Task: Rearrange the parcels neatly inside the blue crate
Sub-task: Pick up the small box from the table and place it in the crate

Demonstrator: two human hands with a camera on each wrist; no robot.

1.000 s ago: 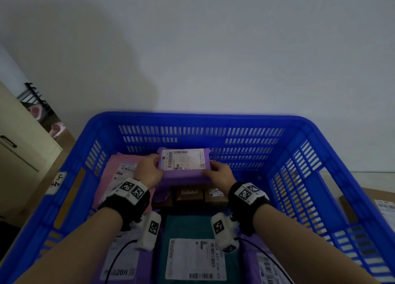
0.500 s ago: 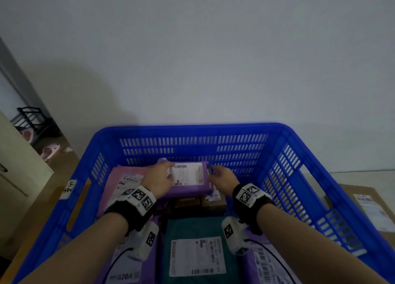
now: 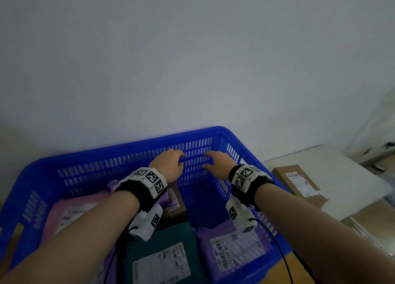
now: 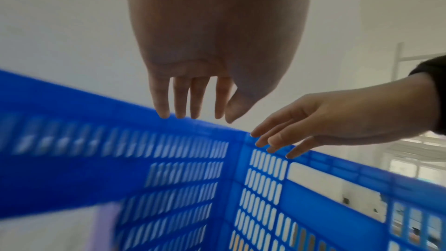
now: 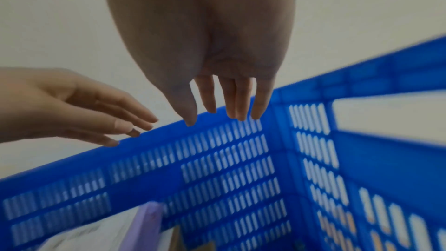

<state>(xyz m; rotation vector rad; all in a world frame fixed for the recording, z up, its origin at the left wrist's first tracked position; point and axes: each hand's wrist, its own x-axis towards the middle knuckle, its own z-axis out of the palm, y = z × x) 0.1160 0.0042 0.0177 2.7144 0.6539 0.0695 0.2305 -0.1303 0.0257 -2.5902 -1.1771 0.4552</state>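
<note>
The blue crate [image 3: 132, 153] holds several parcels: a pink one [image 3: 70, 215] at the left, a teal one [image 3: 162, 251] in front, a purple one [image 3: 233, 247] at the front right and a brown box [image 3: 175, 202] in the middle. A lilac parcel [image 3: 113, 185] shows only as a corner behind my left wrist. My left hand [image 3: 171, 165] and right hand [image 3: 218, 164] hover side by side near the crate's far right corner. The wrist views show the left hand's fingers [image 4: 193, 102] and the right hand's fingers [image 5: 224, 102] loosely extended, holding nothing.
Outside the crate to the right, a brown cardboard parcel [image 3: 299, 183] lies on a white surface [image 3: 352, 187]. A plain wall stands right behind the crate. The crate floor [image 3: 203, 204] shows bare in the far right corner.
Both hands have let go of the lilac labelled parcel, which now lies at the far side. The hands have risen and shifted right toward the far right corner.
</note>
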